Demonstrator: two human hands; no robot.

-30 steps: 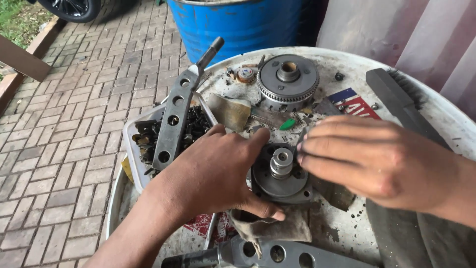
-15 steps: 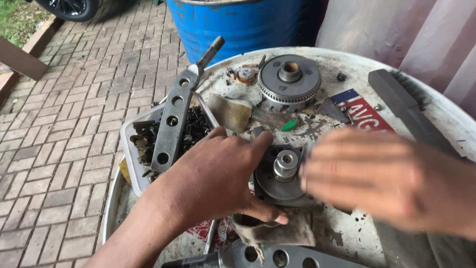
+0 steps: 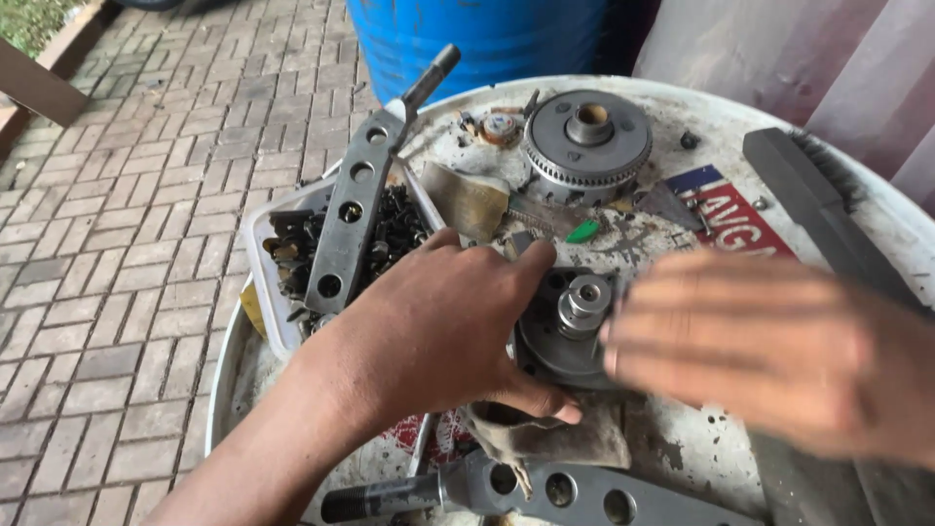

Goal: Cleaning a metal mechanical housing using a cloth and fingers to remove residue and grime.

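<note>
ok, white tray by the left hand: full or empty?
Full. The white tray is heaped with dark small parts, and a drilled metal bar lies across it.

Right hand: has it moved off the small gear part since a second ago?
Yes. The right hand has pulled back rightward from the small gear part, whose hub now shows, while the left hand holds it.
</note>
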